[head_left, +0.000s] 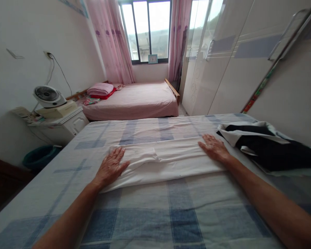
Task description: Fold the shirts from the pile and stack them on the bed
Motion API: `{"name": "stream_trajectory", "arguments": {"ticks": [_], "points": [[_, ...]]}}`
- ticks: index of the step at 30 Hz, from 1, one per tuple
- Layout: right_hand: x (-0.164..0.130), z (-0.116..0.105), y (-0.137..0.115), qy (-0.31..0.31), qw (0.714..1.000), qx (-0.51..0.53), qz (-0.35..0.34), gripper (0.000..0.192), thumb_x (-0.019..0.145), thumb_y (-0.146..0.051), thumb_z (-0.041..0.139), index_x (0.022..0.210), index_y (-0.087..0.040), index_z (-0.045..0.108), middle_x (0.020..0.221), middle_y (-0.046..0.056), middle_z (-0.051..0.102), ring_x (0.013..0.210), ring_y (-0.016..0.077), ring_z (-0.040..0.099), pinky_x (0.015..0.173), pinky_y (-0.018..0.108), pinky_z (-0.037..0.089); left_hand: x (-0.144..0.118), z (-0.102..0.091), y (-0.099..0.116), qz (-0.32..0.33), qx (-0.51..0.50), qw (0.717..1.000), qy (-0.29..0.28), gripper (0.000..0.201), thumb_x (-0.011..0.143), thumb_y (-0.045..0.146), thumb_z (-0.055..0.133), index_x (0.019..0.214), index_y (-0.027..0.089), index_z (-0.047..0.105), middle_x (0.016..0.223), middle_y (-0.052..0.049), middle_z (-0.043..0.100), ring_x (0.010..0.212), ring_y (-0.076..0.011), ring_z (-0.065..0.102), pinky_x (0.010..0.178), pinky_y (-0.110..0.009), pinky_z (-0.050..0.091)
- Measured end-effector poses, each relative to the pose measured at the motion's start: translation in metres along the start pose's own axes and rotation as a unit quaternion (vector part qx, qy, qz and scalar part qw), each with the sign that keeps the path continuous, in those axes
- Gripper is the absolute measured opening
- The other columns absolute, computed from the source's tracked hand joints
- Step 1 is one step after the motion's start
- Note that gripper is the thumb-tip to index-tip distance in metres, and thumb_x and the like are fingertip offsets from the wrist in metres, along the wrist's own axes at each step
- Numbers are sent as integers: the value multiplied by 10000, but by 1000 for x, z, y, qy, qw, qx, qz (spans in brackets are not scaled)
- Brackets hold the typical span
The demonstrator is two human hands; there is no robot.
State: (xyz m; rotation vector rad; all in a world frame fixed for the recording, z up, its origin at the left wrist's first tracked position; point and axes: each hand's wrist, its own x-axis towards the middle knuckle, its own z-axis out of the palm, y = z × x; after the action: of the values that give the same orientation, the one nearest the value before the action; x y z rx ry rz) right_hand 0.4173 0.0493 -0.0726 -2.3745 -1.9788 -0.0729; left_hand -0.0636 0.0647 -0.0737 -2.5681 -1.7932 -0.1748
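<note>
A white cloth garment (pixel 160 160), folded into a long band, lies crosswise on the blue-and-white checked bed sheet (pixel 145 214). Its exact kind does not show. My left hand (pixel 112 165) rests flat on the band's left end, fingers stretched out. On the right end my right hand (pixel 213 148) presses palm down, its fingers also extended. Small creases run across the cloth between both hands. To the right of my right hand lies a loose heap of black and white clothing (pixel 264 145).
Beyond this bed stands a second bed (pixel 145 98) with a folded pink blanket (pixel 100 89). A fan (pixel 48 96) sits on a white cabinet (pixel 64 121) at the left, above a dark green bin (pixel 40 157). Tall glossy wardrobes (pixel 228 65) line the right side.
</note>
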Motion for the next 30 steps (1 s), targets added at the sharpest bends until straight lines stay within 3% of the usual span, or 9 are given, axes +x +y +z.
{"name": "stream_trajectory", "arguments": {"ticks": [3, 5, 8, 12, 15, 18, 21, 24, 30], "points": [[-3, 5, 32, 28, 998, 7, 58, 660, 911, -489, 226, 1412, -87, 375, 1494, 153, 323, 1369, 274, 299, 1097, 488, 241, 1, -7, 0, 2, -42, 999, -2, 677, 879, 547, 341, 1411, 132, 398, 1504, -129, 300, 1401, -287, 238, 1114, -477, 235], [-9, 6, 38, 66, 996, 20, 54, 641, 911, -474, 232, 1401, -91, 389, 1487, 153, 337, 1363, 278, 308, 1090, 495, 255, -1, -16, -1, -9, -92, 996, 20, 638, 876, 516, 342, 1371, 128, 450, 1493, -131, 332, 1393, -267, 266, 1112, -436, 257], [-20, 8, 42, 117, 991, 63, 5, 626, 916, -450, 225, 1383, -74, 407, 1472, 157, 363, 1370, 254, 296, 1112, 446, 246, -8, -34, -5, -118, -143, 981, 62, 581, 862, 447, 357, 1302, 96, 503, 1379, -169, 488, 1255, -253, 479, 1028, -364, 381], [-22, 7, 51, 112, 982, 151, 6, 648, 914, -435, 208, 1374, -22, 402, 1448, 169, 395, 1366, 219, 306, 1131, 347, 230, -19, -56, -8, -256, -178, 950, 20, 476, 795, 435, 474, 1110, 103, 604, 985, -134, 691, 874, -240, 663, 764, -306, 497], [-19, 4, 54, 107, 977, 183, 17, 623, 904, -412, 225, 1347, -24, 429, 1427, 175, 422, 1349, 226, 338, 1133, 336, 226, -20, -64, -6, -302, -265, 915, 6, 386, 725, 488, 566, 864, 133, 625, 751, -70, 675, 688, -206, 652, 581, -252, 467], [-18, 2, 54, 115, 976, 186, 14, 572, 898, -391, 240, 1287, -50, 485, 1386, 188, 467, 1320, 237, 384, 1119, 345, 257, -16, -65, -6, -341, -342, 876, -3, 420, 641, 553, 635, 696, 140, 582, 633, -34, 618, 564, -160, 588, 496, -226, 407], [-20, 2, 53, 125, 975, 184, 15, 550, 896, -390, 248, 1258, -68, 508, 1366, 186, 490, 1303, 241, 407, 1108, 357, 278, -12, -63, -7, -351, -390, 851, -22, 483, 589, 619, 655, 638, 145, 578, 557, -7, 574, 495, -134, 520, 458, -220, 343], [-21, 3, 53, 115, 976, 184, 16, 558, 892, -390, 255, 1260, -57, 510, 1377, 181, 480, 1306, 245, 402, 1107, 353, 276, -9, -63, -8, -347, -405, 844, -58, 515, 546, 652, 680, 612, 149, 596, 486, 9, 537, 462, -138, 489, 439, -228, 297], [-21, 5, 54, 126, 973, 191, 17, 524, 904, -414, 261, 1257, -125, 517, 1373, 150, 493, 1302, 237, 412, 1101, 376, 288, -11, -69, 7, -324, -462, 813, -145, 556, 482, 626, 746, 720, 126, 690, 618, -49, 663, 524, -174, 557, 464, -240, 350]]}}
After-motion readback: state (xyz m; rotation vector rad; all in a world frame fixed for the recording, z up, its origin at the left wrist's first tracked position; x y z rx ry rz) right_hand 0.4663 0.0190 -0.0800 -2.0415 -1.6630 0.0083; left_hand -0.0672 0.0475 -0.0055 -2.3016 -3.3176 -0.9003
